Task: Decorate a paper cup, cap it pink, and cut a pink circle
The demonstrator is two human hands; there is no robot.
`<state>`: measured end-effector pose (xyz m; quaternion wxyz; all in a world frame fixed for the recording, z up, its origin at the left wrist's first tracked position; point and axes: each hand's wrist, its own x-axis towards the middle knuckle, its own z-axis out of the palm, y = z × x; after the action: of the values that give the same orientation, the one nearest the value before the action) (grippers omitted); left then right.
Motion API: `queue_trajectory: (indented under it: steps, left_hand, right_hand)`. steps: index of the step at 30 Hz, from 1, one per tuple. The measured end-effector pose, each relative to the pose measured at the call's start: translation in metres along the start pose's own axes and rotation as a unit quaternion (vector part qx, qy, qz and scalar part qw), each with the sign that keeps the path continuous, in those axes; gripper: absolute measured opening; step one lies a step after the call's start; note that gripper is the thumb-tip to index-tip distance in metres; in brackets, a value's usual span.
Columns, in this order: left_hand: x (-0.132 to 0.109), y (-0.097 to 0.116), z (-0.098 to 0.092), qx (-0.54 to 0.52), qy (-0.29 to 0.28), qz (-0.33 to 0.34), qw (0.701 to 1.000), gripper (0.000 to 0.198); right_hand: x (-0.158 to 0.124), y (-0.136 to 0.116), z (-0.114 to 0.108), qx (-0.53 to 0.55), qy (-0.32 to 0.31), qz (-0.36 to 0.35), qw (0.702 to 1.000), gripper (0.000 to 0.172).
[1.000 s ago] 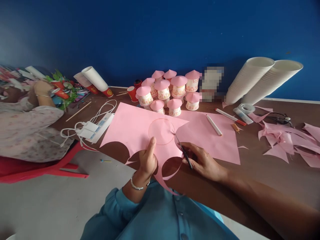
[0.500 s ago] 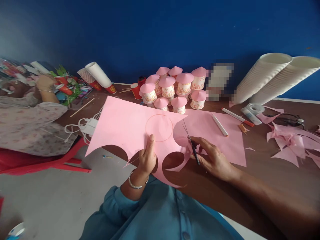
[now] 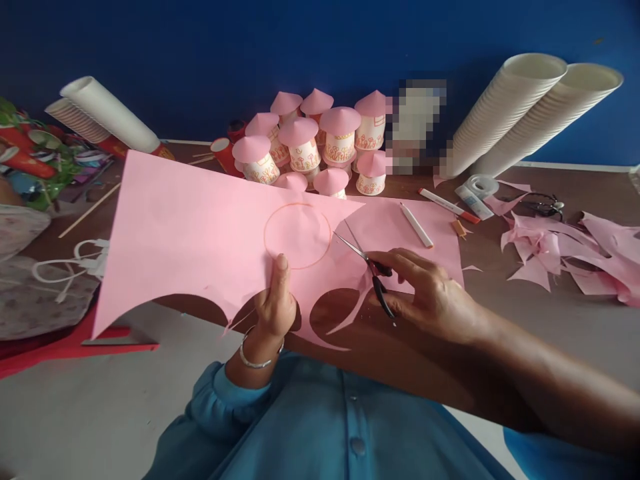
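Note:
My left hand (image 3: 277, 300) grips a large sheet of pink paper (image 3: 185, 227) by its lower edge, thumb on top and fingers hidden beneath. Round bites are cut from the sheet's lower side, and an orange circle outline (image 3: 298, 269) is drawn near its right end. My right hand (image 3: 425, 293) holds black-handled scissors (image 3: 373, 267). Their blades are spread, one lying over the sheet near the circle's right side. Under the right hand, another pink sheet (image 3: 380, 227) lies on the table, with a white marker (image 3: 416, 225) on it.
Behind stand several decorated paper cups with pink cone roofs (image 3: 340, 137). Tall stacks of white cups (image 3: 505, 113) lean at the right, near a tape roll (image 3: 483, 187), a red-tipped marker (image 3: 449, 205) and pink scraps (image 3: 540, 247). White cables (image 3: 75, 263) lie left, beside another person's patterned clothing (image 3: 45, 293).
The scissors have swung left and opened wider, their blade now reaching the sheet near the circle. The view has shifted, so most things appear farther left and the background higher.

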<state>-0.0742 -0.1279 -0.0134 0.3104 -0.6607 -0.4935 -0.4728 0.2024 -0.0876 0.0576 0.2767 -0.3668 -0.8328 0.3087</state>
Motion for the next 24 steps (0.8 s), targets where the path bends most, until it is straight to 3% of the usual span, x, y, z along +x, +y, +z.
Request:
queue_trajectory:
  steps: [4, 9, 13, 16, 18, 21, 24]
  left_hand:
    - [-0.002, -0.002, 0.001, -0.024, 0.012, -0.021, 0.999, 0.043]
    - [0.005, 0.007, 0.005, -0.06, -0.022, 0.015, 0.998, 0.065]
    - [0.0, 0.014, 0.003, -0.101, -0.072, 0.001, 0.992, 0.066]
    - [-0.006, 0.016, 0.002, -0.099, -0.06, -0.006, 0.993, 0.067]
    - [-0.01, 0.017, 0.003, -0.084, -0.042, -0.02, 0.995, 0.062]
    - [-0.013, 0.014, 0.003, -0.066, -0.034, -0.07, 0.995, 0.039]
    - [-0.009, 0.003, 0.0, -0.105, -0.079, -0.142, 0.981, 0.031]
  right_hand:
    - [0.002, 0.006, -0.006, 0.015, -0.01, 0.021, 1.0, 0.044]
    - [0.004, -0.005, 0.008, 0.19, -0.045, 0.102, 0.975, 0.043]
    - [0.0, -0.009, 0.023, 0.285, 0.001, 0.137, 0.949, 0.054]
    - [-0.006, -0.005, 0.032, 0.295, 0.022, 0.124, 0.947, 0.062]
    - [-0.009, -0.001, 0.035, 0.299, 0.015, 0.123, 0.946, 0.063]
    - [-0.007, 0.006, 0.035, 0.3, 0.011, 0.12, 0.946, 0.062]
    - [-0.001, 0.015, 0.028, 0.279, 0.017, 0.112, 0.954, 0.062]
